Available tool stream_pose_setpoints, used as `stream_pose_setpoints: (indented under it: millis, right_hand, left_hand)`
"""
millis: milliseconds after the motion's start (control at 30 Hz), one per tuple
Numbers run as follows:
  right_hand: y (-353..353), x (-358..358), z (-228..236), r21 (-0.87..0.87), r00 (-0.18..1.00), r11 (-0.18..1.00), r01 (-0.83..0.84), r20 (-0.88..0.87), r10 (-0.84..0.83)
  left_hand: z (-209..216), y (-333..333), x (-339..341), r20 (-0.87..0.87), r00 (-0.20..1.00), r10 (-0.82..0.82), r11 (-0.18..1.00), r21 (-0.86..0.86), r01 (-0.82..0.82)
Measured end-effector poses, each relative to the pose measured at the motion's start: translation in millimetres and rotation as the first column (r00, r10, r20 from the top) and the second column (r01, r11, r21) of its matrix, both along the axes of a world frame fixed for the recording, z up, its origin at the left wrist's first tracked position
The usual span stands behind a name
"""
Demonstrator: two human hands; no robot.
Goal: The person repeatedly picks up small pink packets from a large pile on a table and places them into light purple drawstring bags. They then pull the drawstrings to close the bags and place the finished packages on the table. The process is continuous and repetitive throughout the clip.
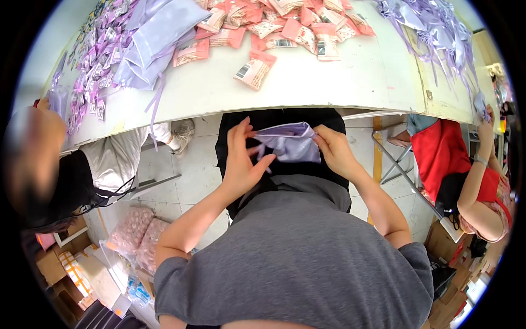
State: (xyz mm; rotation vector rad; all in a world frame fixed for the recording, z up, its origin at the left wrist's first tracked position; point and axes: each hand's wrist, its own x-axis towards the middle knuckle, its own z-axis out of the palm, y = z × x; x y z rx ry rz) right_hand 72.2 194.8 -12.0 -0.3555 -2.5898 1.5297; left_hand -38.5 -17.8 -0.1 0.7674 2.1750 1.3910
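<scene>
Lavender pouch (pixel 293 147), between both hands (pixel 335 151)

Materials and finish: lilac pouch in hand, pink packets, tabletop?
Lilac pouch: probably satin-type fabric, soft sheen; the cloth creases and drapes loosely.
Pink packets: likely thin printed plastic film, slightly glossy; flat seals at the ends, crinkled surface.
Tabletop: pale, smooth and scuffed; could be painted or laminated board, the look doesn't settle which.

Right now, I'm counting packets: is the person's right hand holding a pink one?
No, the right hand holds a lavender pouch; pink packets lie on the table.
</scene>
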Motion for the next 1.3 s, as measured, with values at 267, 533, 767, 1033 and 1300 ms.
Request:
stream_pose_setpoints:
  millis: [267, 533, 767, 1033, 1300]
  right_hand:
    - [19, 13, -12, -0.44, 0.978, 0.897, 0.04, 0.201, 0.055]
    - [17, 18, -3, -0.312, 0.991, 0.948, -0.059, 0.096, 0.094]
    - [16, 26, 11, -0.212, 0.987, 0.965, -0.152, 0.009, 0.158]
    - [46, 52, 10, -0.203, 0.967, 0.957, 0.207, -0.104, -0.231]
    - [28, 38, 83, -0.9, 0.681, 0.225, -0.373, -0.43, -0.593]
  left_hand:
    - [-29, 13, -23, 0.663, 0.747, -0.052, 0.992, -0.051, 0.115]
    - [-55, 50, -43, 0.053, 0.997, 0.064, 0.981, -0.187, -0.053]
    - [-36, 34, -38, 0.167, 0.894, -0.415, 0.908, 0.018, 0.418]
    - [2, 4, -41, 0.316, 0.907, -0.279, 0.954, 0.2, 0.223]
    - [75, 19, -15, 0.623, 0.446, -0.643, 0.564, 0.779, -0.274]
